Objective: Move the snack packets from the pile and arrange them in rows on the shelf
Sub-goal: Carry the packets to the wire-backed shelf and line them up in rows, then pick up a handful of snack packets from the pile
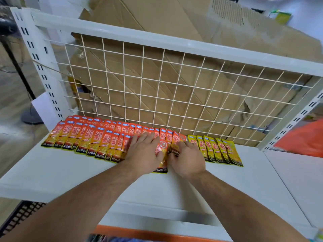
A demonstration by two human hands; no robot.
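On the shelf [61, 175], the protruding orange packet [161, 155], between orange rows [87, 138] at 9 o'clock and yellow packets [220, 151] at 3 o'clock, is pressed by the flat, straight-fingered left hand [144, 152], its neighbour [174, 151] pinched by the right hand [189, 158]; both should be slid back flush.

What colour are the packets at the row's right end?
Yellow packets, best in the head view.

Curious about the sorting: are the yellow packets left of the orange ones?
No, the yellow plastic snack packets lie right of the orange plastic snack packets.
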